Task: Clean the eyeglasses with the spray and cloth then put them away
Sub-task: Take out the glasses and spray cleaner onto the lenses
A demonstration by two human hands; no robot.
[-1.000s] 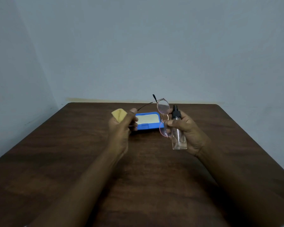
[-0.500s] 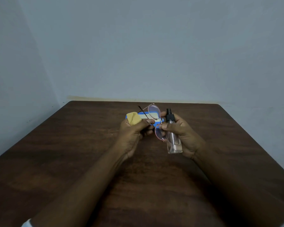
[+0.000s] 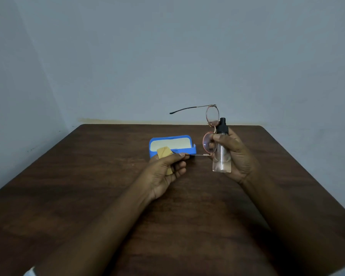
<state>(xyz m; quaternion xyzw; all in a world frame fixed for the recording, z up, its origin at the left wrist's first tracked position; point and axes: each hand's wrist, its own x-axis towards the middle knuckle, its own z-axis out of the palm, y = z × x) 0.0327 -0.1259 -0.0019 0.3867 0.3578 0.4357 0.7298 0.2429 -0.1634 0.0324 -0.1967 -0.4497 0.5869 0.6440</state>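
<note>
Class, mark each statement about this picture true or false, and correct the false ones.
1. The right hand holds the spray bottle. True.
2. The eyeglasses lie inside the glasses case. False: the hands hold them up above the table.
3. The left hand holds the yellow cloth. True.
4. The glasses case is closed. False: it lies open on the table.

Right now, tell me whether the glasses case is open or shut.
Open: the blue case lies with its pale inner lining showing.
</note>
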